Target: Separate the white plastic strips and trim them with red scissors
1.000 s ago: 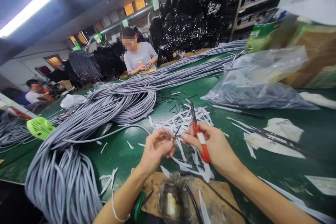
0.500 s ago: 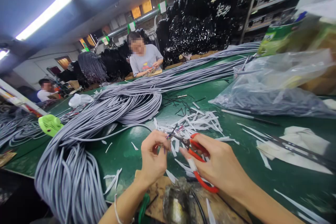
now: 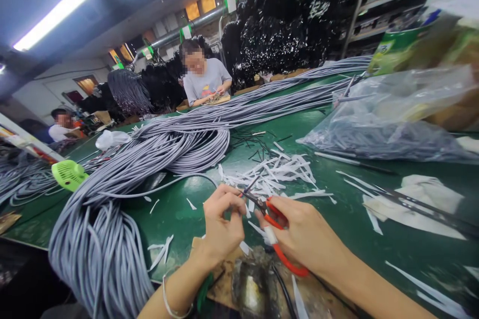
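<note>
Left hand (image 3: 220, 224): I see it pinching the cable end (image 3: 239, 194) steady at the blades.
Right hand (image 3: 299, 232): closed on the scissors (image 3: 275, 232), tips toward 10 o'clock.
Scraps (image 3: 279, 174): fallen just beyond, 12 o'clock.
Cable bundle (image 3: 149, 159): sweeping from 9 toward 1 o'clock, feeding my hands.

We see glossy red plastic handles on the scissors (image 3: 279, 239), their blades dark metal. At left, the grey cables (image 3: 112, 199) look smooth, rubbery, matt. The green table (image 3: 337, 219) has a slight sheen, strewn with white paper strips (image 3: 280, 174). Upper right, a crinkled clear plastic bag (image 3: 392, 119) shines.
</note>
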A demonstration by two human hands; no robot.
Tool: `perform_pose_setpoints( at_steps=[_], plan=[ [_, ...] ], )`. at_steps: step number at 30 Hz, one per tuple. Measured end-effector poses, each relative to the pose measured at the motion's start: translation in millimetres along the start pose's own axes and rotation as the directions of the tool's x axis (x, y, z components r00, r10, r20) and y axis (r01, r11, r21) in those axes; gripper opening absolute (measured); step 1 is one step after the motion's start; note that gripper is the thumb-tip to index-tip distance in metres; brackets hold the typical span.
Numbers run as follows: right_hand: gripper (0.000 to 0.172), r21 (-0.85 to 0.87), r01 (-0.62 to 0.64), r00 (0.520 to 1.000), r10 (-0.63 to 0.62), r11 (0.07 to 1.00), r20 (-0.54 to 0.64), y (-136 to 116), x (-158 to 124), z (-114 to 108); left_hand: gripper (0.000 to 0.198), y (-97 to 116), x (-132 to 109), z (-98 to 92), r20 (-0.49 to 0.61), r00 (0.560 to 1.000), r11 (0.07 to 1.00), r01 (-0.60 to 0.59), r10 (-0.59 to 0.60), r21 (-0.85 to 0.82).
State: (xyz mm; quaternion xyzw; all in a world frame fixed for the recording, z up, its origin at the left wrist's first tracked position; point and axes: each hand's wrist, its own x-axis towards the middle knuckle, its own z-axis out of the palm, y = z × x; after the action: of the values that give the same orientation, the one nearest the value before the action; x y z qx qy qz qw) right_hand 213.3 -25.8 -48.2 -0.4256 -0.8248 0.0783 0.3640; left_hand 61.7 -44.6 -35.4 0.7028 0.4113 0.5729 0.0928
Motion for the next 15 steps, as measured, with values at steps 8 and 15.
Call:
perform_pose_setpoints(
  at_steps=[8, 15],
  plan=[
    [0.019, -0.026, 0.004, 1.000, -0.004, 1.000, 0.007, -0.9, -0.5, -0.7, 0.024, 3.5, -0.9, 0.6, -0.007, 0.995, 0.982, -0.098, 0.100, 0.160],
    [0.031, 0.102, -0.045, 0.998, 0.048, 0.994, -0.033, 2.8, 5.4, -7.5, 0.027, -2.7, -0.8, 2.9, -0.044, 0.968, 0.963, 0.239, -0.246, -0.122]
  ],
)
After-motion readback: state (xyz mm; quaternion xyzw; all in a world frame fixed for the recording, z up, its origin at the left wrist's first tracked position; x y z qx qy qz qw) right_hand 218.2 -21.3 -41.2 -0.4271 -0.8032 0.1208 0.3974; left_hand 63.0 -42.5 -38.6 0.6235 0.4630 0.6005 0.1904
